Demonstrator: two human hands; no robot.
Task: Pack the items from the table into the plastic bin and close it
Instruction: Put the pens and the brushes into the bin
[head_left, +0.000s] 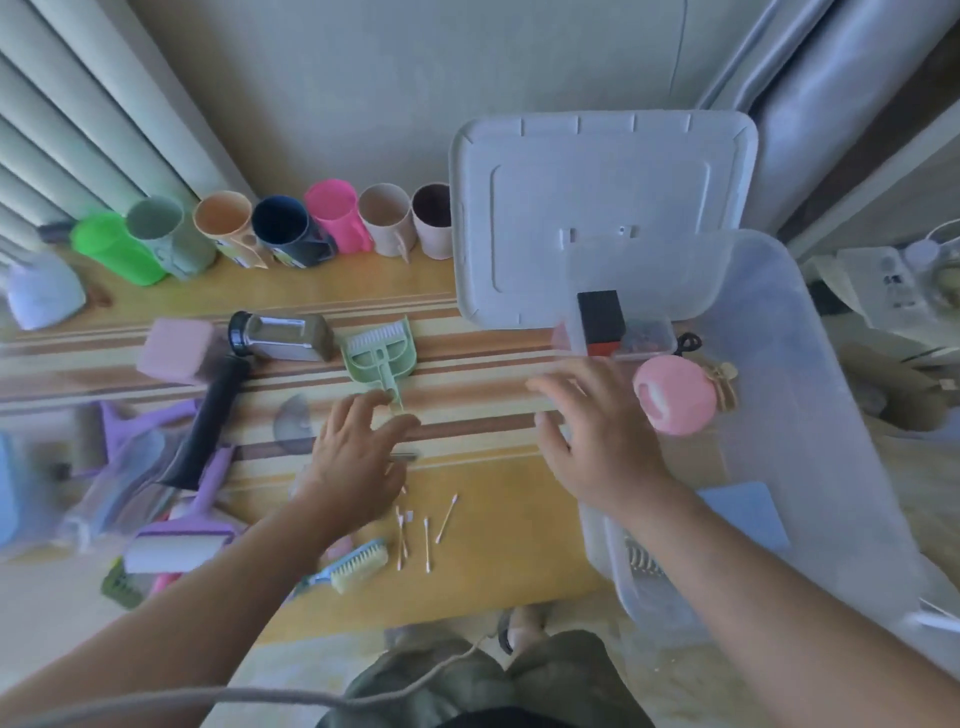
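Note:
The clear plastic bin (810, 395) stands at the table's right end, its white lid (597, 208) leaning behind it. Inside lie a pink round object (675, 397), a black and red box (601, 322) and a blue sheet (748, 512). My left hand (358, 457) hovers with fingers spread just below the handle of a small green dustpan (379, 353). My right hand (597, 436) is open, palm down, over the bin's left wall. Neither hand holds anything. Cotton swabs (426, 530) lie scattered near the front edge.
A row of coloured cups (280, 228) lines the back of the table. A glass jar (283, 338), a pink block (174, 351), a black handle (208, 421), purple squeegees (176, 540) and a blue brush (358, 564) crowd the left side.

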